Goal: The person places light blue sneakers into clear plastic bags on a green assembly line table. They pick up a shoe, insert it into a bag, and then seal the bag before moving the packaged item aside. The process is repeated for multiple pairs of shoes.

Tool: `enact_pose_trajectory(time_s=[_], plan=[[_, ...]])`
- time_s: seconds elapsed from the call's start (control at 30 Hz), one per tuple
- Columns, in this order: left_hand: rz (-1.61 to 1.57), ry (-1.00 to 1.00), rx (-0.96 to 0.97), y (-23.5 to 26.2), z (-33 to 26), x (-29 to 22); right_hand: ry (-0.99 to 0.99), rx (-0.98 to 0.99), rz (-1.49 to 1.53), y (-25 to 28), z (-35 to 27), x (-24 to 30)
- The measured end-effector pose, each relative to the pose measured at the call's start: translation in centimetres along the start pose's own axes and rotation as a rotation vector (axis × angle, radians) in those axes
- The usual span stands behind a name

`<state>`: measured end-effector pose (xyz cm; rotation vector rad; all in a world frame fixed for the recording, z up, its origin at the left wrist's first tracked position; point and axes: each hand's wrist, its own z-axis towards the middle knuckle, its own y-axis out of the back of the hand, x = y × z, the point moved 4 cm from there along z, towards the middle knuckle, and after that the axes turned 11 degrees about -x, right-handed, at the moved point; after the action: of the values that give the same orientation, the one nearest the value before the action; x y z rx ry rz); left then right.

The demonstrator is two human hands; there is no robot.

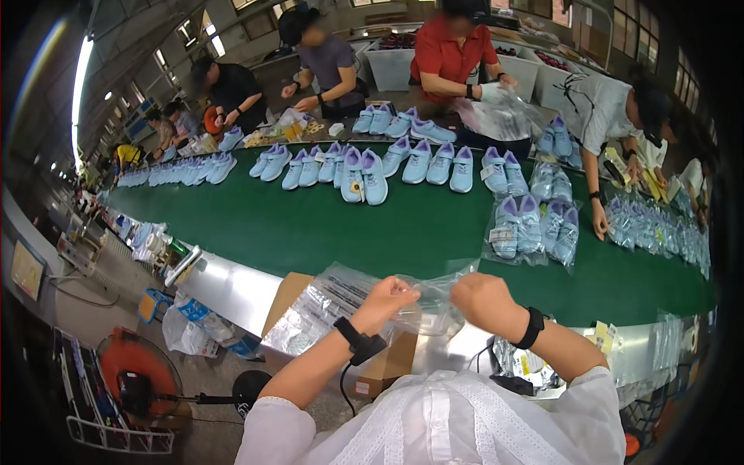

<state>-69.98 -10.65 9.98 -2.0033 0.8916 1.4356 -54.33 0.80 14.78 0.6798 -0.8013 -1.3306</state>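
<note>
Two bare hands held a clear plastic bag over the near side of the metal table. The left hand pinched the film between thumb and fingers; the right hand was closed in a fist on the bag's other side, its fingertips turned out of sight. The bag hung between them, thin and crumpled — film like that probably handled best with a light pinch at the edge, the layers rubbed apart before any pull, and even tension from both sides so that it neither tore nor folded back. Just left, printed clear bags lay by a cardboard box, so keeping the left wrist off them seemed wise. Beyond ran a green belt, with pale blue shoes lined along its far side and bagged shoes to the right. Farther right, a co-worker's hand reached down beside more bagged pairs.
</note>
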Motion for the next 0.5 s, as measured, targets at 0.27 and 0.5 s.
enact_pose_trajectory(time_s=[0.27, 0.5], plan=[[-0.117, 0.223, -0.009, 1.7, 3.0, 1.3, 0.458, 0.039, 0.349, 0.3, -0.1, 7.1], [0.027, 0.378, 0.244, 0.4, 1.9, 1.2, 0.257, 0.335, 0.418, -1.7, 0.6, 6.7]])
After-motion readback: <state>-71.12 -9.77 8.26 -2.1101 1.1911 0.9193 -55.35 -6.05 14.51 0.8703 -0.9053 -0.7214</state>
